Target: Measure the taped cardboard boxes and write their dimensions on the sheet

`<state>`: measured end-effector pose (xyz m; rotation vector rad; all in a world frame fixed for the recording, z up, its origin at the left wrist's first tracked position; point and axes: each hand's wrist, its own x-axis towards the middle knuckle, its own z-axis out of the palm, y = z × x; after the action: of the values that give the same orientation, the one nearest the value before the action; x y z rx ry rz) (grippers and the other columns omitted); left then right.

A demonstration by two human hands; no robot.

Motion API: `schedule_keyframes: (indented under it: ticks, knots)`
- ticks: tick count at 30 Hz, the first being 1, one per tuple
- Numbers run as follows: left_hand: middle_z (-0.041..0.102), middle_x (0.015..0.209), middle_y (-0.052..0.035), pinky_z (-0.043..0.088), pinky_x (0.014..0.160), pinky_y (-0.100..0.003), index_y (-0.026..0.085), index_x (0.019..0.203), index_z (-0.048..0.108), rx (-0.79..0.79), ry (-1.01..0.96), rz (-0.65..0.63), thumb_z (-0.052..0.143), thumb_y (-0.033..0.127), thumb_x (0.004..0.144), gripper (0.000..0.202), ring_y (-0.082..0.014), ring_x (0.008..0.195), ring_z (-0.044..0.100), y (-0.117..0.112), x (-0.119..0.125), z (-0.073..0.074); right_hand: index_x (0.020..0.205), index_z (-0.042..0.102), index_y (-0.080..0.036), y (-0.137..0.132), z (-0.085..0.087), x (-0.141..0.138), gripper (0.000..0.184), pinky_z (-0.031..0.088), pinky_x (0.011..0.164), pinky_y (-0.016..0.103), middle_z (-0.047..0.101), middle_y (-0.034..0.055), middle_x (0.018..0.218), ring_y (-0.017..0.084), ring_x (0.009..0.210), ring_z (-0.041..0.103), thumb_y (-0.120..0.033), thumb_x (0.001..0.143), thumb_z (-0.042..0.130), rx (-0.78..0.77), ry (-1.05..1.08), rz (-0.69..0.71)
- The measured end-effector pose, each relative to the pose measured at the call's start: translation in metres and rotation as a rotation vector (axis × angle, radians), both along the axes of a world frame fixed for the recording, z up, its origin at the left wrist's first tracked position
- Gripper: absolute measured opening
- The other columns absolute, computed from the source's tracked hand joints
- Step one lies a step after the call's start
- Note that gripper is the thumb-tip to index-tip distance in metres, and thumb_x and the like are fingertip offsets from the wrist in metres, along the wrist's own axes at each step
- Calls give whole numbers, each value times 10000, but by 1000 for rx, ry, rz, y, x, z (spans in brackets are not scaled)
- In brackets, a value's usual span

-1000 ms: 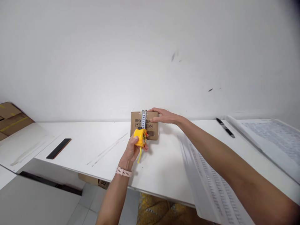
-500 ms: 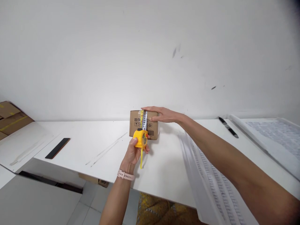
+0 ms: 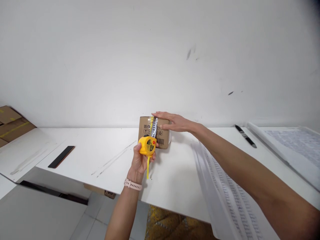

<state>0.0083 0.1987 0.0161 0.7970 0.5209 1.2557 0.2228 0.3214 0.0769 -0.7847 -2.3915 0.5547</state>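
A small cardboard box [image 3: 163, 136] with printed marks and a barcode stands on the white table [image 3: 105, 156] close to the wall. My left hand [image 3: 140, 161] is closed round a yellow tape measure [image 3: 147, 145] held just in front of the box. Its blade [image 3: 154, 126] runs up the box's front face to the top edge. My right hand [image 3: 172, 121] lies on top of the box, fingers stretched over it and the thumb pressing the blade end against the front. A pale watch strap sits on my left wrist.
A black flat bar [image 3: 61, 156] lies at the table's left. A black pen [image 3: 245, 136] lies at the right near the wall. Large printed paper sheets [image 3: 225, 193] cover the right side. Brown cartons [image 3: 11, 125] are stacked far left. Floor shows below the table's front edge.
The tape measure has tilted slightly and shifted a little left with my left hand. My right hand stays on the box top. The view has drifted slightly.
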Motion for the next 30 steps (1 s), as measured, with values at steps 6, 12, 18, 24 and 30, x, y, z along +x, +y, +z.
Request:
schedule_keyframes:
  ticks: [6, 12, 18, 24, 30]
  knots:
    - [730, 872, -123, 462, 362, -178, 139, 1045, 613, -40, -16, -7, 734, 526, 711, 526, -120, 456, 607, 3, -3, 4, 1452, 428, -483, 0, 5, -6, 511, 430, 1036, 494, 531, -62, 1463, 304, 1313, 511, -540, 945, 450, -40, -50, -98]
    - [730, 869, -120, 463, 347, -181, 112, 1035, 622, 7, 83, 27, 752, 542, 697, 563, -135, 459, 630, 2, -2, 3, 1116, 704, -355, -6, 10, -33, 391, 452, 781, 365, 733, -19, 1143, 246, 1002, 651, -517, 966, 381, 5, 81, -294]
    - [687, 1050, -122, 565, 477, -256, 132, 1090, 618, 100, 330, 75, 760, 508, 728, 541, -172, 586, 695, -16, -4, -12, 838, 699, -251, -3, 8, -52, 256, 373, 666, 294, 743, -8, 871, 185, 796, 629, -397, 890, 496, 8, 207, -439]
    - [646, 1107, -106, 599, 591, -293, 172, 1200, 605, 91, 396, -51, 798, 467, 695, 616, -216, 733, 723, -30, -29, -28, 802, 714, -231, 14, 6, -46, 240, 389, 676, 293, 743, 1, 864, 175, 788, 626, -393, 841, 541, -91, 306, -507]
    - [662, 1064, -119, 602, 576, -299, 139, 1189, 609, 32, 313, -99, 780, 414, 698, 588, -231, 719, 723, -26, -42, -31, 785, 710, -218, 20, 7, -45, 207, 398, 681, 301, 742, 10, 862, 177, 782, 617, -355, 812, 558, -99, 308, -542]
